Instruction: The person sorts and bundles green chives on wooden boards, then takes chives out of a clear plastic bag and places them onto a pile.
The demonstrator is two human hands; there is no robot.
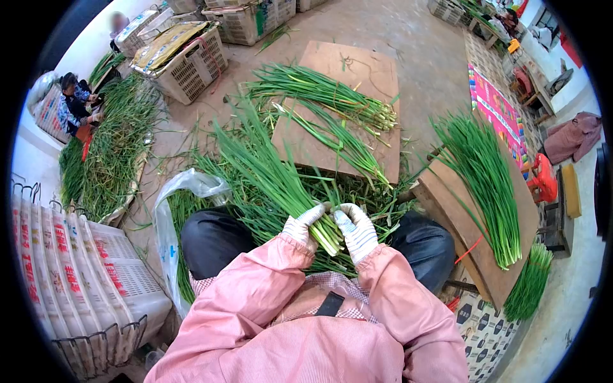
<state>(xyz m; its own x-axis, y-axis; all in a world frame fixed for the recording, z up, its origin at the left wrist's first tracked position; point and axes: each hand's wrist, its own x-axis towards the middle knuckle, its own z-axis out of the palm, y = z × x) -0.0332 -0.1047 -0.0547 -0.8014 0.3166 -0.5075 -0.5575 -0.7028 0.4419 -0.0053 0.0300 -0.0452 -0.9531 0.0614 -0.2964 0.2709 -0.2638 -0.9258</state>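
Observation:
My left hand (pixel 305 226), in a white glove, is wrapped round a bunch of long green stalks (pixel 281 180), their pale ends pointing down toward my lap. Close beside the bunch is my right hand (pixel 355 231), gloved too, with its fingers pressed together near the left fingertips; what they hold is too small to make out. Beyond my hands, a wooden board (pixel 383 76) bears more stalks (pixel 332 96) in loose bunches. Loose greens are heaped under and around my hands.
A large green bundle (pixel 491 191) lies on a tilted board (pixel 440 191) at right. Stacked white baskets (pixel 137 262) stand at left, a plastic bag (pixel 167 236) by my knee. A person (pixel 76 108) sits beside greens at upper left. A full crate (pixel 191 70) stands further back.

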